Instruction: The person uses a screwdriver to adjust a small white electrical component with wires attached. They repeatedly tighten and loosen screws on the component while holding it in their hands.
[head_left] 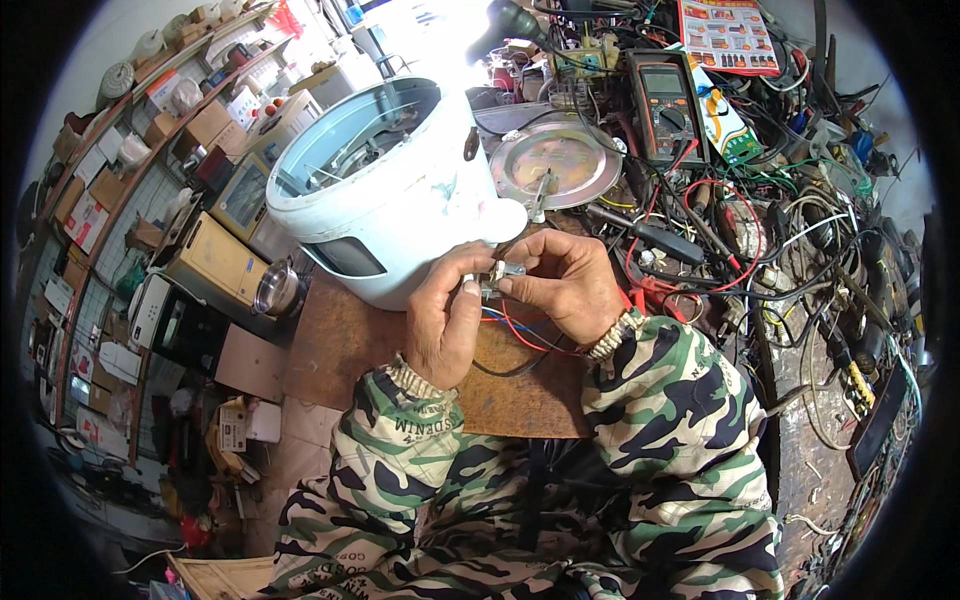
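Observation:
In front of me my left hand (450, 310) and my right hand (570, 285) meet, closed, with thumbs and fingertips pinching a small silvery and clear part (512, 268). Its exact kind is too small to tell, and the fingers cover some of it. Red, blue and black wires (520, 335) hang below the hands over a brown board. Just beyond my left hand, a white round appliance housing (420, 205), much like a rice cooker body, lies tilted with its open end up. Inside it a metal shell and loose wiring show. Behind my right hand lies a round metal plate (590, 180).
A digital multimeter (668, 110) stands at the back right among tangled cables. A black-handled tool (660, 240) and red leads lie right of my hand. The brown wooden board (350, 330) is under the housing. Loaded shelves (130, 100) and a steel pot (280, 288) are left.

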